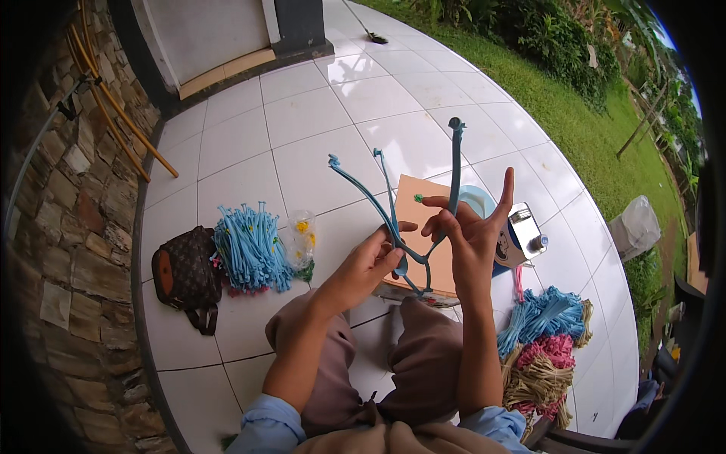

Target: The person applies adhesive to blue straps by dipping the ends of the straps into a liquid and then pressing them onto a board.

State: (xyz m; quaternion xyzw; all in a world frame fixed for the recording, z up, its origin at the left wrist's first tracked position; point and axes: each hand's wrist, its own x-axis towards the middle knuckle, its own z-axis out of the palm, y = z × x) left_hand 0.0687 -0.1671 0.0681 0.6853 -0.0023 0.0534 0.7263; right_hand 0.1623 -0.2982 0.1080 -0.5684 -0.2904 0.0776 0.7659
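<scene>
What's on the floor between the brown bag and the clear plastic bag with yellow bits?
A pile of blue strips lies between the brown bag and the clear bag, in the head view.

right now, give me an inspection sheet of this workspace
surface: white tiled floor, glossy, person seated on it
job's things: blue strips held up between both hands, ends sticking upward; cardboard sheet lying under them
clutter: brown bag and blue strip bundle at left; small clear packet; blue, pink and tan bundles at right; white box
grippers: left hand pinching the strips low; right hand gripping them, fingers spread
cables: nothing seen
surroundings: stone wall left, lawn right
</scene>
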